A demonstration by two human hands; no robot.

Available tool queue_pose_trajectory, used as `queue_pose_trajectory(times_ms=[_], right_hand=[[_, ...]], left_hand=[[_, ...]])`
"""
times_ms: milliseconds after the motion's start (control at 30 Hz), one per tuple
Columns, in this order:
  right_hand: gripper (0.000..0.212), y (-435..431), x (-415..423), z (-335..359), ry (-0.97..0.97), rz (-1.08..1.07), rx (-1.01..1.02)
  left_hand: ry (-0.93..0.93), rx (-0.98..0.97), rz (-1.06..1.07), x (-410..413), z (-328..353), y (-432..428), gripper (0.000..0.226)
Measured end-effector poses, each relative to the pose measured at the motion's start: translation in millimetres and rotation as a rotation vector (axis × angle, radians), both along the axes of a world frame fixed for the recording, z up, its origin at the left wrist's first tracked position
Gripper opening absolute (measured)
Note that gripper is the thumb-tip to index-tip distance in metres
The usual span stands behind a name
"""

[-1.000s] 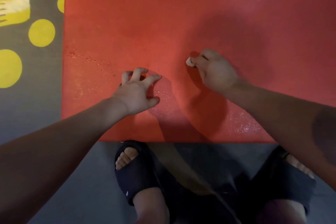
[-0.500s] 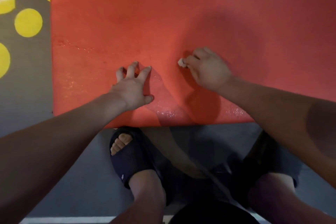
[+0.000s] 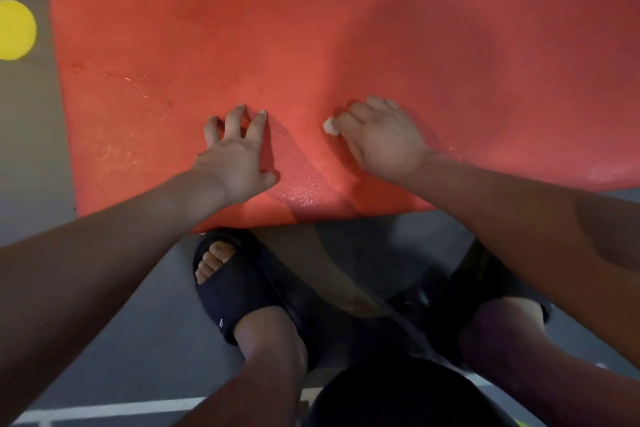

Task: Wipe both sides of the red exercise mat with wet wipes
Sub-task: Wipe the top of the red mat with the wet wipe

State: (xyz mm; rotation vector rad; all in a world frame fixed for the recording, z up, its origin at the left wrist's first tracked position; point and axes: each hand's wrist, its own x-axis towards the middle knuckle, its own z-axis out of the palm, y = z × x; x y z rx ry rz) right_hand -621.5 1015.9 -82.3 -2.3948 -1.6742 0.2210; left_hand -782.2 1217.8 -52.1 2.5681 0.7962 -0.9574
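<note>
Head view: left hand splayed on grainy mat, right hand pinching wadded wipe.

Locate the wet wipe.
Head view, centre: the wet wipe is a small white wad gripped by the right hand, on the red mat near its front edge, right of the left hand.

red exercise mat of finely grained foam, matt where dry, glistening in wet patches, white wet wipe crumpled and soft, black slide sandal of ribbed matt rubber, smooth grey floor with yellow painted dots
</note>
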Motion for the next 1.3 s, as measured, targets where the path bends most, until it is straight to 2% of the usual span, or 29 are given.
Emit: queue_pose_trajectory(times_ms=[67,100,167,233,267,333,433,500,600,733,767,867,900,933,1000,1067,1133,1200,1300], right_hand=[[0.023,-1.4,-17.0,-4.1,0.046,-0.091,0.017],[0.027,-6.1,-30.9,-6.2,0.082,-0.029,0.002],[0.031,-22.9,-55.5,-4.7,0.148,0.237,-0.046],[0.021,-37.1,-54.8,-0.3,0.143,0.447,-0.079],[0.018,-38.3,-44.7,0.8,0.101,0.483,-0.08],[0.02,-35.1,-16.8,0.9,0.028,0.351,-0.077],[0.015,-33.4,8.9,0.5,-0.001,-0.037,0.009],[0.018,-41.3,-8.1,-3.3,0.024,-0.004,0.038],[0.024,-65.5,-46.2,-6.1,0.061,0.299,0.019],[0.015,-56.3,-36.4,-6.9,0.012,0.468,0.014],[0.015,-44.9,-26.3,-5.6,0.004,0.423,-0.006],[0.017,-19.7,-11.9,-5.1,0.031,0.042,0.037],[0.02,-18.2,-20.6,-6.6,0.043,0.003,0.05],[0.024,-20.3,-34.7,-8.2,0.057,0.049,0.037],[0.029,-29.2,-62.5,-8.5,0.088,0.285,-0.003],[0.025,-29.1,-68.9,-6.0,0.107,0.474,0.0],[0.015,-13.0,-56.6,-5.3,0.069,0.549,0.016],[0.017,13.6,-37.6,-6.4,0.022,0.481,0.0],[0.025,53.7,-11.6,-10.2,0.04,0.082,0.035]], left_hand=[[0.002,-0.007,0.006,-0.6,-0.3,-0.4,0.109],[0.004,-0.008,0.006,-0.7,-0.4,-0.1,0.109],[0.01,-0.011,0.006,-0.4,-1.1,-0.1,0.109],[0.013,-0.014,0.008,-0.3,-1.9,-1.0,0.109],[0.012,-0.016,0.01,-0.5,-2.5,-1.3,0.109],[0.007,-0.017,0.009,-0.7,-2.4,-1.7,0.109],[0.006,-0.015,0.01,-0.9,-0.7,-0.8,0.109],[0.006,-0.018,0.014,-0.3,0.5,-1.1,0.109],[0.007,-0.011,0.012,-0.6,-0.2,-2.4,0.109],[-0.007,-0.017,0.014,-2.1,1.0,-1.0,0.108],[-0.012,-0.017,0.011,-2.7,2.9,1.0,0.107],[-0.038,0.0,-0.01,-8.9,8.9,11.6,0.103],[-0.049,0.011,-0.025,-12.3,10.8,15.9,0.102],[-0.06,0.021,-0.04,-16.2,11.9,20.3,0.101],[-0.078,0.036,-0.043,-24.3,12.9,27.9,0.099],[-0.09,0.034,0.008,-31.4,13.0,32.5,0.099],[-0.101,0.013,0.051,-34.9,12.1,33.5,0.1],[-0.117,0.0,0.059,-35.3,11.3,33.9,0.101],[-0.123,-0.017,0.059,-35.7,11.6,37.6,0.1]])
